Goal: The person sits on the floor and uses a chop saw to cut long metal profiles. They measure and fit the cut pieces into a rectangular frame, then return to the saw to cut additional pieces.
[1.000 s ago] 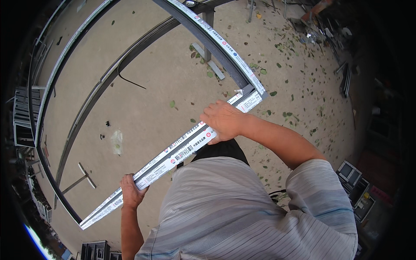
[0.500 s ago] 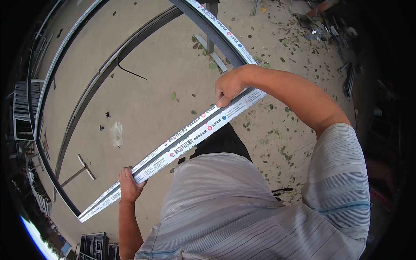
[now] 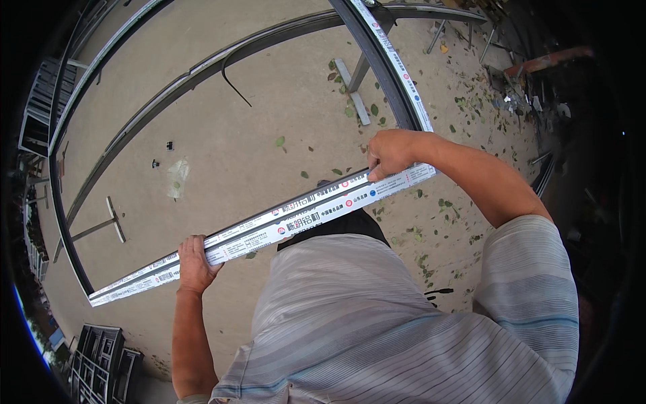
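A large rectangular metal window frame [image 3: 282, 227] spans from in front of my waist to the far edge of the view. Its near bar carries white printed film on the faces, with dark grooves between. My left hand [image 3: 195, 264] is closed around that bar toward its left end, fingers over the top. Close to the right corner, my right hand [image 3: 397, 153] grips the bar's inner edge with bent fingers. The right side bar [image 3: 393, 71] and the far left bar [image 3: 52, 188] run away from me, and the far end leaves the view.
Beyond the near bar stands a long dark metal rack [image 3: 145, 111] with flat feet [image 3: 353, 91]. A bent black rod [image 3: 235, 84] hangs from it. Stacked metal frames [image 3: 97, 363] stand at lower left. Leaves [image 3: 471, 104] and a scrap pile [image 3: 518, 101] lie on the right.
The near bar now lies closer to level in view; its left end has risen and its right end dropped. The floor and rack have shifted in view too. Both hands keep their grip.
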The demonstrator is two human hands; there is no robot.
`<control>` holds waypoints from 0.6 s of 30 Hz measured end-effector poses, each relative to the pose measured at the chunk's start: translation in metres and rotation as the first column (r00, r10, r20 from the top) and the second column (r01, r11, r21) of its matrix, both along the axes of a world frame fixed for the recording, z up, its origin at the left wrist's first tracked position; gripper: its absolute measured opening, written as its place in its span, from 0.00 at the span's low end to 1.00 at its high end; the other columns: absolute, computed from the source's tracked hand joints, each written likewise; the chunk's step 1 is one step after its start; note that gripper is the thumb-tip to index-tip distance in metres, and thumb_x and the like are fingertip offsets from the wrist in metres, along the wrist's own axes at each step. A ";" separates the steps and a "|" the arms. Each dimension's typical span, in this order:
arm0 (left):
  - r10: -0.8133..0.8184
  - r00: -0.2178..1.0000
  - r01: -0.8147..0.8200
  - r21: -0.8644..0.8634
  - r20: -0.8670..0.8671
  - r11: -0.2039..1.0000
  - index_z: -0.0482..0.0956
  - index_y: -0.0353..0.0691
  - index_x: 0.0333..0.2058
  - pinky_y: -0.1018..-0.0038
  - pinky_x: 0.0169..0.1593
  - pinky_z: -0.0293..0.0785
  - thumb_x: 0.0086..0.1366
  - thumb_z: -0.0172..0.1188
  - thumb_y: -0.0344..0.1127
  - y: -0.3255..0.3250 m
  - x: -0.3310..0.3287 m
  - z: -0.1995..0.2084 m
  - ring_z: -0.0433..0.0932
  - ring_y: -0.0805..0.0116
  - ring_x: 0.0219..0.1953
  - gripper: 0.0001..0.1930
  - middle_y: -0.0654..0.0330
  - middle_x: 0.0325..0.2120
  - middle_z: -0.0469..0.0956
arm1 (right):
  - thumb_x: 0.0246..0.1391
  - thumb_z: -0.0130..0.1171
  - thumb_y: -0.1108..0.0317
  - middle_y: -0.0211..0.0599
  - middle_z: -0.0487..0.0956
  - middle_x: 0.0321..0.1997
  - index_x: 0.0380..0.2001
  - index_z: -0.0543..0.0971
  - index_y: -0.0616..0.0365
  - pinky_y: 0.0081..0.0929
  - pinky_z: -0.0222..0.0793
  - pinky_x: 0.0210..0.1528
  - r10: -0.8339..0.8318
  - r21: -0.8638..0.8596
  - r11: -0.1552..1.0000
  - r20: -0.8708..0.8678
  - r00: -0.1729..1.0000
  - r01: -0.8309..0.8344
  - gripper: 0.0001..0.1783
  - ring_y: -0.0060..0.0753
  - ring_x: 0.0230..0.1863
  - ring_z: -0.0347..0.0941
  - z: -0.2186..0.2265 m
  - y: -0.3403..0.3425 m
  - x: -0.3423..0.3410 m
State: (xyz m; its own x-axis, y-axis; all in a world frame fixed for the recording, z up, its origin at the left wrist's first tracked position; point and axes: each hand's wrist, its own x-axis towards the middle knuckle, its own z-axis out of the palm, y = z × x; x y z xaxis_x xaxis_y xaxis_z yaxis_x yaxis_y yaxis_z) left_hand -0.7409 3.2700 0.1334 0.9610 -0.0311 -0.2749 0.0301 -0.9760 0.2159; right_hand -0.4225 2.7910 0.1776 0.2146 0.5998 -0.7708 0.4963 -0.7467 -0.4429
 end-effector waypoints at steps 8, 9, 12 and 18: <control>-0.017 0.994 0.019 -0.020 0.110 1.000 0.76 0.35 0.52 0.52 0.56 0.73 0.51 0.80 0.51 0.010 -0.012 -0.014 0.76 0.43 0.48 0.37 0.49 0.44 0.77 | 0.57 0.65 0.28 0.52 0.82 0.43 0.47 0.82 0.64 0.48 0.73 0.55 -0.093 0.266 0.964 0.392 0.915 -0.016 0.43 0.55 0.50 0.80 -0.020 0.024 -0.092; -0.029 0.994 0.030 -0.015 0.110 0.999 0.77 0.35 0.52 0.52 0.55 0.74 0.50 0.81 0.50 0.011 -0.010 -0.014 0.77 0.43 0.47 0.36 0.49 0.44 0.78 | 0.55 0.66 0.26 0.51 0.81 0.43 0.48 0.80 0.65 0.47 0.72 0.56 -0.122 0.325 0.945 0.440 0.890 -0.031 0.45 0.54 0.50 0.79 -0.022 0.039 -0.110; -0.039 0.994 0.041 -0.014 0.104 0.999 0.77 0.35 0.52 0.53 0.55 0.75 0.50 0.80 0.48 0.011 -0.007 -0.013 0.77 0.43 0.47 0.35 0.49 0.44 0.79 | 0.50 0.71 0.30 0.46 0.80 0.41 0.43 0.79 0.60 0.43 0.69 0.55 -0.253 0.503 0.861 0.557 0.791 -0.079 0.40 0.47 0.47 0.79 -0.042 0.080 -0.151; -0.084 0.976 0.086 -0.002 0.202 0.996 0.78 0.36 0.51 0.53 0.51 0.78 0.50 0.79 0.45 0.010 -0.007 -0.015 0.80 0.44 0.44 0.32 0.52 0.41 0.80 | 0.49 0.72 0.46 0.42 0.82 0.37 0.37 0.79 0.56 0.42 0.72 0.51 -0.385 0.630 0.767 0.605 0.698 -0.123 0.26 0.46 0.43 0.81 -0.072 0.110 -0.168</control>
